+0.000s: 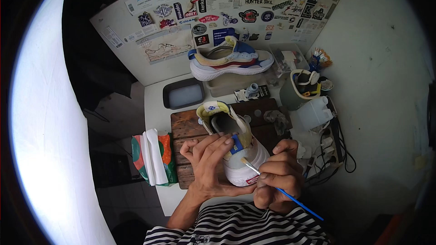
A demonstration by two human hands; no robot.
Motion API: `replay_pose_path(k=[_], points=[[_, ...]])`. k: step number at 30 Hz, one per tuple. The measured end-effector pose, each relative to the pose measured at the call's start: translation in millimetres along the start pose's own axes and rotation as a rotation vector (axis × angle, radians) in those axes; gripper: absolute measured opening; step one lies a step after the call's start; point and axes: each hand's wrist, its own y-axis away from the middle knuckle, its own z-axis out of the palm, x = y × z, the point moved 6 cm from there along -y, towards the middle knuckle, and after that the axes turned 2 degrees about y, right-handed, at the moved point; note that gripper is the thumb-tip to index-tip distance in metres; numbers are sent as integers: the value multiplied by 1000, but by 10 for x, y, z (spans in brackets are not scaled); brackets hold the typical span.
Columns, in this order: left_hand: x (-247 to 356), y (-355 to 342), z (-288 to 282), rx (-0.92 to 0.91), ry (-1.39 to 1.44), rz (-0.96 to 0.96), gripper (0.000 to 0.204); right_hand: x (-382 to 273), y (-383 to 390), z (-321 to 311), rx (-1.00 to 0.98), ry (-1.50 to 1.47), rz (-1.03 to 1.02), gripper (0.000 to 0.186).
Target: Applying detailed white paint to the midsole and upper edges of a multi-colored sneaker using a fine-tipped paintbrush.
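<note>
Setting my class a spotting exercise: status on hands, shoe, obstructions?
Left hand on shoe; right hand gripping brush. Brush tip at shoe's pale surface. Nothing seen blocking the tip.

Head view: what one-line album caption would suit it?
Left grip steadying a pale, white-soled sneaker; right grip holding a slim blue-handled paintbrush against it.

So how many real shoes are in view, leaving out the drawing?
2. One shoe is in the left hand; the other shoe stands farther back, in front of the stickered panel. None seems hidden.
</note>
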Motion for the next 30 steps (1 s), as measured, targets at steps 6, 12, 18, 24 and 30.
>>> replay_pose_path(k=[6, 12, 18, 24, 30], points=[[-53, 38, -53, 48, 14, -5, 103, 361, 174, -383, 505, -238, 181, 14], [-108, 81, -163, 123, -19, 13, 109, 1250, 843, -336, 238, -175, 795, 11], [-232, 203, -204, 174, -44, 40, 103, 1654, 1311, -2, -68, 136, 841, 10], [-376, 379, -220, 264, -35, 54, 95, 1807, 1423, 160, -96, 213, 831, 10], [-282, 221, -252, 177, -121, 73, 83, 1770, 1376, 217, -114, 270, 769, 10]])
